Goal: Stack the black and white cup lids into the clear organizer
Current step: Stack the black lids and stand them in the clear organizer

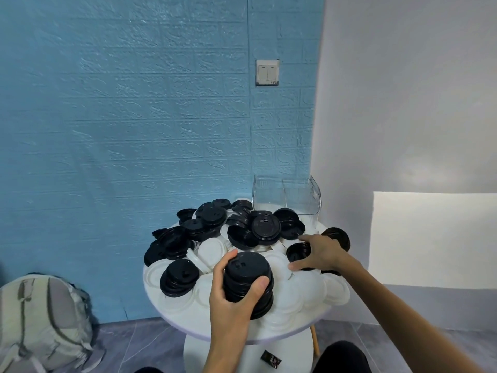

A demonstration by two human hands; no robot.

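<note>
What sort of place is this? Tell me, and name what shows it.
Probably an ordinary indoor room, not a café: a small round white table against a blue brick-textured wall, a wall switch, and a backpack on the tiled floor.

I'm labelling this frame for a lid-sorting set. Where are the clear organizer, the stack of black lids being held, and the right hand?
clear organizer (301, 200): head view, front wall of its right compartment.
stack of black lids (246, 267): head view, top lid's face.
right hand (321, 251): head view, back of the hand.
</note>
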